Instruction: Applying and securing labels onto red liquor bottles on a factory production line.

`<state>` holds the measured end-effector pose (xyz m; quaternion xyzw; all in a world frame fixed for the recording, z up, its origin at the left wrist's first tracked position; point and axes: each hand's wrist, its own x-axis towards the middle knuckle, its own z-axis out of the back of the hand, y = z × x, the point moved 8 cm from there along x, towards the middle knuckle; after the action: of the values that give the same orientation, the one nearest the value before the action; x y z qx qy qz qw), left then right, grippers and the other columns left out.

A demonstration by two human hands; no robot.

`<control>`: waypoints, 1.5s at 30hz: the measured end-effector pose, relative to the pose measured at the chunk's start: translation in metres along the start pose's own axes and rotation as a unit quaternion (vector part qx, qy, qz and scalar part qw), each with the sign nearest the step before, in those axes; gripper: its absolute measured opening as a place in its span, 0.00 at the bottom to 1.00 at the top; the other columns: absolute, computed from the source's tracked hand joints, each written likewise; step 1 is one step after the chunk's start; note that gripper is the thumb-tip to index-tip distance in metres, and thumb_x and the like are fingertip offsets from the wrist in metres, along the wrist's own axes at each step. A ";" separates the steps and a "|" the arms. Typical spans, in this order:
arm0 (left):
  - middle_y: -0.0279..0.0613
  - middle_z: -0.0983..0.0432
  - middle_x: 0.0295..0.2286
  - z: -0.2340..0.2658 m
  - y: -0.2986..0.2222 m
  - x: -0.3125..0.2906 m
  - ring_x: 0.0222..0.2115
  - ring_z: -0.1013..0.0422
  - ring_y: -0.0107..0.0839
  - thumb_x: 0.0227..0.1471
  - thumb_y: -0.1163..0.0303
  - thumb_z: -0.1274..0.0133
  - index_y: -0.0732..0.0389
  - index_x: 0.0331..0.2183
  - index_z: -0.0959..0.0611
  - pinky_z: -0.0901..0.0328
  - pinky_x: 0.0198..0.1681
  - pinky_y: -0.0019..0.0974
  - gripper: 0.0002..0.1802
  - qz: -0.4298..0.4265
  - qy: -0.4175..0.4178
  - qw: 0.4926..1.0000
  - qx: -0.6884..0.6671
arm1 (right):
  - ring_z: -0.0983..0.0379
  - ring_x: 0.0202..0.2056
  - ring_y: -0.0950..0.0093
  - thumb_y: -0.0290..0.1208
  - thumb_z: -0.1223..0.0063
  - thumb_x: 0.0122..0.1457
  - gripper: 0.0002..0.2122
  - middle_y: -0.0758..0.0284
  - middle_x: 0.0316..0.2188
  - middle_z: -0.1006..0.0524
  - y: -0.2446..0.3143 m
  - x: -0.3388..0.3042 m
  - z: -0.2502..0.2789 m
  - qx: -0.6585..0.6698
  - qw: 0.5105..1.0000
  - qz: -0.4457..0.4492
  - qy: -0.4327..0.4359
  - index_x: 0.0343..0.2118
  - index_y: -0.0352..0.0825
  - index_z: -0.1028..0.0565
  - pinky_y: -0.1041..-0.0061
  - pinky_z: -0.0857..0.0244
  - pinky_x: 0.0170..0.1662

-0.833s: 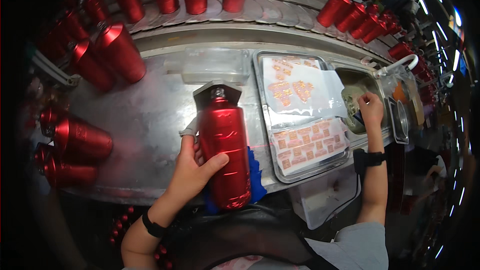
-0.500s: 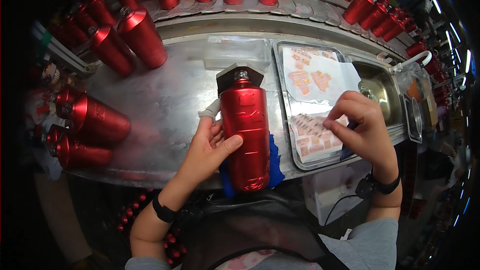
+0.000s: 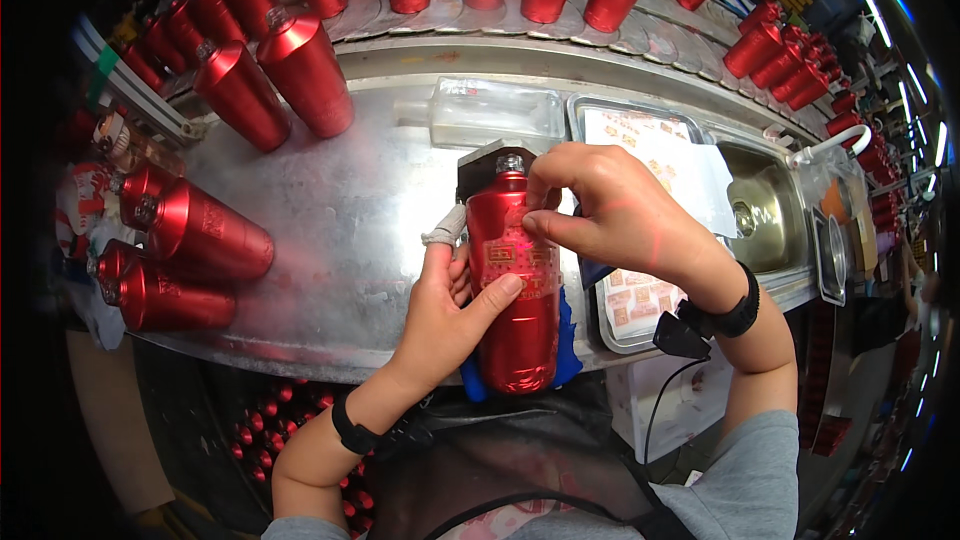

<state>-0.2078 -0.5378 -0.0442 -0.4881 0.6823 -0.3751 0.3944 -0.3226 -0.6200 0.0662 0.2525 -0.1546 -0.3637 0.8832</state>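
Observation:
A shiny red bottle [image 3: 519, 350] with a clear threaded neck leans in front of a dark angular rest [image 3: 478, 178], a blue cloth [image 3: 569, 348] beneath it. My left hand [image 3: 450, 315] grips the bottle's left side, thumb across the front; one finger wears a pale wrap. A thin see-through decal [image 3: 510, 252] with gold characters lies over the bottle's upper front. At the decal's upper right, my right hand [image 3: 610, 208] is pinched closed, its fingertips against the bottle. Behind that hand is a metal tray [image 3: 640, 344] bearing decal sheets [image 3: 640, 305].
A clear glass bottle [image 3: 497, 112] lies behind the work spot. Several red bottles [image 3: 208, 230] lie at the left, others stand further back [image 3: 310, 80]. More ride a slatted conveyor [image 3: 450, 25] along the far side. A sink [image 3: 765, 205] with a white faucet [image 3: 835, 145] is at the right.
My right hand has moved left from the tray to the bottle, bringing the decal onto its front. My left hand still holds the bottle. The view has shifted slightly.

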 end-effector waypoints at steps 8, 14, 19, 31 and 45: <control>0.55 0.36 0.55 0.004 0.000 0.002 0.55 0.34 0.35 0.57 0.67 0.42 0.66 0.64 0.51 0.39 0.59 0.38 0.44 -0.011 -0.018 1.000 -0.011 | 0.37 0.23 0.89 0.27 0.40 0.55 0.06 0.75 0.22 0.28 -0.023 0.000 -0.011 0.163 0.975 -0.149 0.013 0.28 0.31 0.25 0.84 0.43 0.25; 0.56 0.36 0.55 0.006 -0.001 0.004 0.55 0.34 0.36 0.57 0.66 0.42 0.68 0.61 0.47 0.39 0.58 0.38 0.41 -0.004 -0.027 1.000 -0.003 | 0.35 0.25 0.89 0.27 0.40 0.57 0.07 0.75 0.23 0.28 -0.030 0.004 -0.020 0.203 0.965 -0.165 0.015 0.28 0.31 0.26 0.85 0.40 0.27; 0.57 0.36 0.54 0.006 0.002 0.006 0.55 0.34 0.36 0.57 0.66 0.42 0.69 0.58 0.44 0.38 0.58 0.39 0.37 0.003 -0.028 1.000 0.000 | 0.34 0.26 0.89 0.27 0.41 0.58 0.07 0.75 0.23 0.28 -0.033 0.002 -0.024 0.237 0.956 -0.172 0.010 0.28 0.31 0.27 0.85 0.40 0.27; 0.55 0.30 0.50 0.004 0.011 0.006 0.51 0.31 0.35 0.58 0.64 0.43 0.68 0.54 0.39 0.35 0.55 0.38 0.32 0.032 -0.021 0.999 0.030 | 0.36 0.25 0.89 0.27 0.41 0.58 0.08 0.76 0.23 0.30 -0.035 -0.005 -0.022 0.236 0.961 -0.145 -0.025 0.28 0.31 0.28 0.85 0.41 0.27; 0.49 0.36 0.57 0.025 0.015 0.009 0.56 0.35 0.32 0.62 0.63 0.51 0.64 0.64 0.45 0.43 0.61 0.36 0.36 0.022 0.017 0.998 -0.050 | 0.37 0.30 0.91 0.29 0.43 0.61 0.12 0.74 0.33 0.32 -0.059 -0.078 -0.081 0.507 0.790 -0.330 -0.102 0.42 0.34 0.33 0.92 0.41 0.34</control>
<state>-0.1925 -0.5457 -0.0692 -0.4855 0.7172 -0.3403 0.3662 -0.3729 -0.5727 -0.0405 0.6610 -0.3131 -0.5258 0.4343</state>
